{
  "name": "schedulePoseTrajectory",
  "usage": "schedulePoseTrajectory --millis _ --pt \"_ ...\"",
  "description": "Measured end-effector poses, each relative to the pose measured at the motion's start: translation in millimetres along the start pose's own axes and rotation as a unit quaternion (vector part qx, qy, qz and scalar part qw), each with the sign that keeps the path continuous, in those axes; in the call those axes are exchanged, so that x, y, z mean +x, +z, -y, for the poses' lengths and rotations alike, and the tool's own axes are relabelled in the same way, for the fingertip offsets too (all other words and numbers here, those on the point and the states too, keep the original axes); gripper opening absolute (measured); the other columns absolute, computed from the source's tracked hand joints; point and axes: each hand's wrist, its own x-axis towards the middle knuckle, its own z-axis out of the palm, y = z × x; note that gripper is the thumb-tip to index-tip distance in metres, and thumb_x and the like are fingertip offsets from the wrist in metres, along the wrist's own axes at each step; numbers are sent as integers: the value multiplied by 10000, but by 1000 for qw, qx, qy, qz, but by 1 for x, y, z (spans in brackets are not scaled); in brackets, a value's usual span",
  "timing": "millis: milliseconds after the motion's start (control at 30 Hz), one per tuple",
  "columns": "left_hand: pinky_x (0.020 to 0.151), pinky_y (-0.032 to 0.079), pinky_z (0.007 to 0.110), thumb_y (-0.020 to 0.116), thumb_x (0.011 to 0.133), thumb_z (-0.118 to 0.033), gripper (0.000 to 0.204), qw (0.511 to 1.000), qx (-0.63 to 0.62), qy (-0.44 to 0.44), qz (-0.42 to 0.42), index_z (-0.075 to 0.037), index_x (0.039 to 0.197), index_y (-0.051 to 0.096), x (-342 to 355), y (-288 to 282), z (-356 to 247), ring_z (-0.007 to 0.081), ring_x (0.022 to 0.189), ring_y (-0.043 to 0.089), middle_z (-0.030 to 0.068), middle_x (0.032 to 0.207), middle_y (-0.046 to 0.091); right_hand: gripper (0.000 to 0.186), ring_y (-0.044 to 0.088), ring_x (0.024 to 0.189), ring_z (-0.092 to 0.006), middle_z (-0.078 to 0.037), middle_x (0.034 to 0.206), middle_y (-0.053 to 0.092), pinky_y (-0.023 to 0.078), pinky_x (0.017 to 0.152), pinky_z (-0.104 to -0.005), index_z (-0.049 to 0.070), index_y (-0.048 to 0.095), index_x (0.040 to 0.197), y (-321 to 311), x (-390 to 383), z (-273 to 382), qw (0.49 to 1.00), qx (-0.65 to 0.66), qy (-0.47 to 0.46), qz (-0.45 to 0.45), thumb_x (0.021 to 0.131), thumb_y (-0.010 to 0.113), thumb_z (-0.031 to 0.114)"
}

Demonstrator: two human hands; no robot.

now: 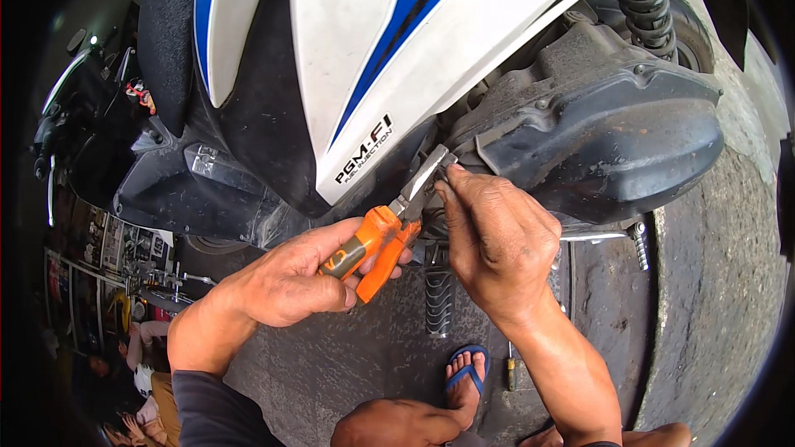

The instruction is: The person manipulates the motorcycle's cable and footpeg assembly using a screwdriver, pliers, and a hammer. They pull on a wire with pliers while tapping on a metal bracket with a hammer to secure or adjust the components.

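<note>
My left hand (286, 277) is wrapped around pliers (363, 244) with orange and dark handles. Their metal jaws point up and to the right, at the gap below the scooter's white side panel (348, 41). Close by the jaw tips, the thumb and fingers of my right hand (501, 236) are pinched together. Whatever lies between them is too small and too covered to make out. Just beyond that hand is the scooter's dark, dusty engine cover (613, 136).
A coil-spring shock absorber (646, 8) stands at the upper right. A ribbed black pedal (439, 302) sits below my hands. On the ground lie a screwdriver (511, 371) and, farther right, a metal socket tool (640, 247). Other people (149, 401) sit at lower left, near more motorbikes.
</note>
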Motion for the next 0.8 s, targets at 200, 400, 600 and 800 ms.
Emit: schedulePoseTrajectory --millis 200,400,600,800 --pt "1021 497 452 514 528 -18 872 999 -5 -28 -23 60 1394 452 10 15 -12 347 1174 624 203 1266 604 210 659 618 -212 -87 737 654 502 543 -317 -11 695 959 -2 -7 -18 999 -13 -22 -34 766 757 45" --pt "752 579 343 575 782 -34 623 999 -42 -25 -24 23 1390 450 9 16 4 204 891 667 145 1123 641 227 706 673 -233 -120 801 711 539 582 -309 -12 708 946 -6 -10 -18 1000 3 11 -4 740 801 1" --pt "668 552 328 674 804 -82 557 996 -74 20 -53 60 1304 474 12 11 12 217 765 665 173 973 673 266 645 647 -176 -75 793 643 519 570 -284 -30 683 998 -2 -13 -22 999 -1 -17 -27 754 684 77" --pt "686 557 350 676 760 -79 441 994 -83 -30 -62 71 1169 609 14 12 17 239 757 668 145 938 676 451 630 701 -181 -79 834 606 522 602 -288 -81 660 1049 -5 -14 -11 999 17 -19 26 691 659 194"
